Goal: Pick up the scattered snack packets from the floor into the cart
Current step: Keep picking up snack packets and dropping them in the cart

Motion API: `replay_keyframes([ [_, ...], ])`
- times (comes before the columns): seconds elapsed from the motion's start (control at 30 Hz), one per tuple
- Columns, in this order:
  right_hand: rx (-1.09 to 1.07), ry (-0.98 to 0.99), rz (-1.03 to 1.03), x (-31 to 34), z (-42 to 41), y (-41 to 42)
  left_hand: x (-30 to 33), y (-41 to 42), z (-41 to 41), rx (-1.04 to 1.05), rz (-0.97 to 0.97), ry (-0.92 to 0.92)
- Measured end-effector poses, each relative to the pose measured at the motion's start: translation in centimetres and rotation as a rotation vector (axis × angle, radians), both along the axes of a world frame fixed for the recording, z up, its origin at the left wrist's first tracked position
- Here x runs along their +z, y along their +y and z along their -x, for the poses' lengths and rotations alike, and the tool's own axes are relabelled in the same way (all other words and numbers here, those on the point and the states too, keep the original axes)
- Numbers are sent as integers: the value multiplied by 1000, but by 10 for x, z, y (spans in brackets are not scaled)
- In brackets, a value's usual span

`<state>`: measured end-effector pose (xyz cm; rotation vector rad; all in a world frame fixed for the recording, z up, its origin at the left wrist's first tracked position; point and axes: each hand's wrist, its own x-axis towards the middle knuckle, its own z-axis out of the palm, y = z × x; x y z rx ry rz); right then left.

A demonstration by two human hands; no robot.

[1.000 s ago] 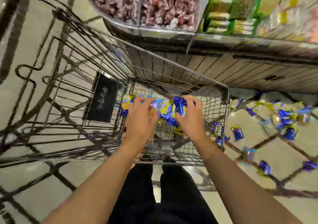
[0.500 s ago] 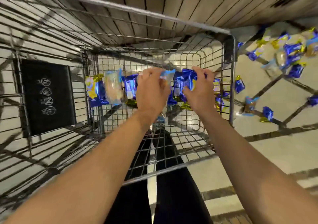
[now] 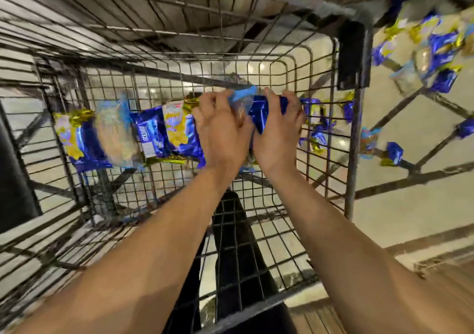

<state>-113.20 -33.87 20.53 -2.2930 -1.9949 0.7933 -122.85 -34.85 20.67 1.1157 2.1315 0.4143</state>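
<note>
Down inside the wire cart (image 3: 355,138) both my hands are working close together over its mesh floor. My left hand (image 3: 221,133) has its fingers (image 3: 213,102) curled round a light-blue packet (image 3: 242,97), and my right hand (image 3: 278,133) grips a dark-blue packet (image 3: 260,114) just beside it, thumb and fingers wrapped over its top edge. To the left of my hands a row of snack packets (image 3: 151,133) lies on the cart's bottom, touching one another: blue and gold wrappers, with a pale, blurred one (image 3: 116,133) lying over them near the left end. More small blue packets (image 3: 314,120) sit to the right of my right hand by the cart's side wall; I cannot tell whether they are inside the mesh or seen through it. Outside the cart, on the tiled floor (image 3: 410,205) to the right, packets lie scattered, with a loose heap (image 3: 431,51) at the upper right and single ones (image 3: 395,152) nearer. My dark trousers (image 3: 236,244) show through the cart's near wall.
</note>
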Motion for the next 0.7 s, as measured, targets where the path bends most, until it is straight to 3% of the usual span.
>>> replay_keyframes([
  [0.17,-34,29,-29,5,-2,-4,9,-8,-7,122,-23,-134],
  [0.33,-51,18,-16,20,0,-10,24,-18,-2,78,-26,-170],
  [0.57,-5,44,-52,87,13,-12,92,-37,36,-111,-6,-108],
  [0.7,147,-9,-80,145,26,-23,154,-47,59,-309,-23,52],
])
